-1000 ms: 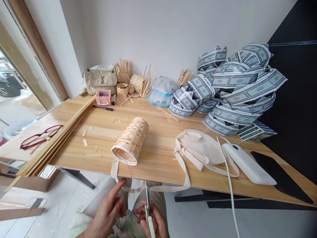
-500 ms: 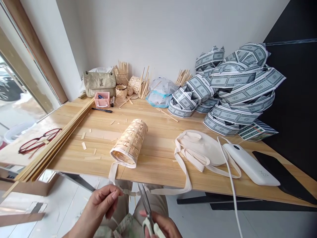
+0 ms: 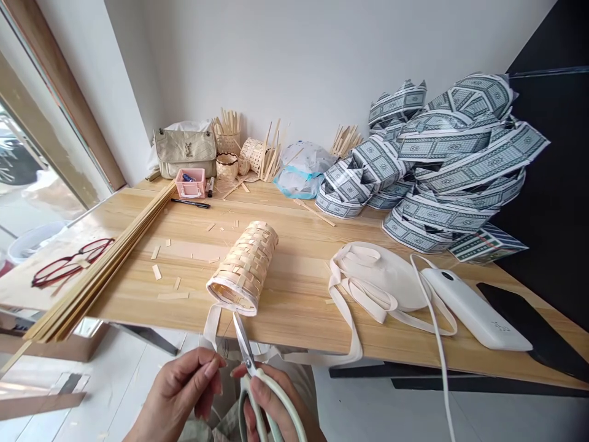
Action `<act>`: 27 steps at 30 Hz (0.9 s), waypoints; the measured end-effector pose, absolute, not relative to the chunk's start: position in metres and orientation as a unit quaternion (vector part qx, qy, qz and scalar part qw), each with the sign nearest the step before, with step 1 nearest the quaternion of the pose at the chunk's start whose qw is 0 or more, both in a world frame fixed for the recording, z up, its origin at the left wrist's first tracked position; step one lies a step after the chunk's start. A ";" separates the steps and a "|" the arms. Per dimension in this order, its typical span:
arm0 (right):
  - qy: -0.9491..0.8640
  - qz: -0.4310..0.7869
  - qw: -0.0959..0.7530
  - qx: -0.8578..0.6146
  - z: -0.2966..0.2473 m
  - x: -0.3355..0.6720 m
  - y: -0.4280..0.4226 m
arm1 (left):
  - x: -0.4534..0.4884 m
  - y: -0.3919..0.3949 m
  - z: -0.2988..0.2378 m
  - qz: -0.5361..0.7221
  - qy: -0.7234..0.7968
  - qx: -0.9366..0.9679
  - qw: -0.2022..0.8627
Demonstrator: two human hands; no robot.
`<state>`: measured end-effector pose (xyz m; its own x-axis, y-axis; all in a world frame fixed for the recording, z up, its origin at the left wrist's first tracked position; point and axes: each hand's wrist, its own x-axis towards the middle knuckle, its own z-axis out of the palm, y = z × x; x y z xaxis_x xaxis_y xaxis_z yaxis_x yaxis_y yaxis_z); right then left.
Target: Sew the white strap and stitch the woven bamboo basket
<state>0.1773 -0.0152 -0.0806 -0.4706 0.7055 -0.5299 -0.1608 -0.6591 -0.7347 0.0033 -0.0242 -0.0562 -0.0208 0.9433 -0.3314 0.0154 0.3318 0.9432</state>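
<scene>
My right hand [image 3: 285,396] is wrapped round a pair of scissors [image 3: 249,362] with pale green handles. Their blades look closed and point up toward the table's front edge. Beside them my left hand [image 3: 186,387] is closed in a pinch; what lies between its fingertips is too small to make out. A woven wood-strip basket [image 3: 248,261] lies on its side, its open end facing me. White trim lines the basket's rim, and a cream fabric tape [image 3: 212,325] hangs from it toward my left fingers. The tape runs behind the scissors to a loose cream coil [image 3: 377,276] on the right.
A bundle of wood strips [image 3: 115,258] and red glasses [image 3: 71,261] are on the left. At the back sit a beige bag [image 3: 184,153], a pink box [image 3: 190,184] and small baskets [image 3: 226,166]. Patterned strips [image 3: 437,159], a white power bank [image 3: 476,310] and its cable [image 3: 440,356] occupy the right.
My right hand has brought the scissors up and left, closer to my left hand and the basket. Their blades have come together. My left hand has barely moved and stays pinched.
</scene>
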 end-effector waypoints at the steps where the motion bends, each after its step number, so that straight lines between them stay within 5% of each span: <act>1: -0.303 0.804 0.273 -0.432 -0.083 0.176 -0.014 | 0.003 -0.024 -0.057 0.406 0.586 0.419 0.562; 27: -0.301 0.793 0.301 -0.435 -0.091 0.165 -0.007 | -0.010 -0.029 -0.069 0.382 0.569 0.542 0.486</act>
